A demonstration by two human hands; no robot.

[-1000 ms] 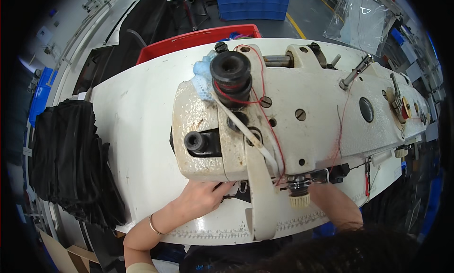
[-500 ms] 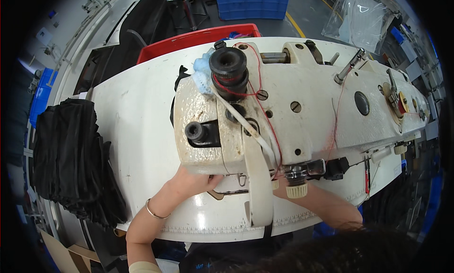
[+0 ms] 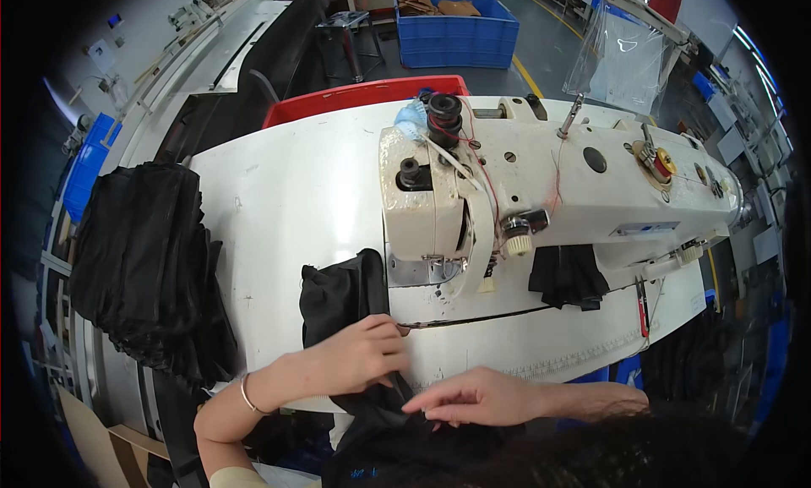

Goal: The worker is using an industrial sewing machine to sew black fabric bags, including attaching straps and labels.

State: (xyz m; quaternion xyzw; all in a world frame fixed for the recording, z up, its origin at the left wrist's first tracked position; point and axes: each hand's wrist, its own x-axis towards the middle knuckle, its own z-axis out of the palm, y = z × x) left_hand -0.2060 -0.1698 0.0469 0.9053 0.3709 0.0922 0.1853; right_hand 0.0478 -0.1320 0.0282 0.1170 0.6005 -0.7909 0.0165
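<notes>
A white sewing machine [image 3: 541,184] threaded in red stands on the white table. In front of its needle end lies a folded black cloth piece [image 3: 338,298], which hangs over the front table edge toward my lap. My left hand [image 3: 372,353], with a bracelet at the wrist, is closed on the cloth's right edge. My right hand [image 3: 473,397] is lower and to the right. Its index finger stretches toward the hanging cloth and its thumb lies close below, pinching the fabric; the other fingers are partly hidden.
A tall stack of black cloth pieces [image 3: 139,260] is on the table's left. More black cloth [image 3: 568,275] lies under the machine arm. Red-handled snips [image 3: 644,309] lie at right. Behind are a red bin [image 3: 363,93] and a blue crate [image 3: 456,44].
Both hands have come out from behind the machine head toward me. The black cloth now shows in front of it. My view has shifted, so the machine looks smaller and farther right.
</notes>
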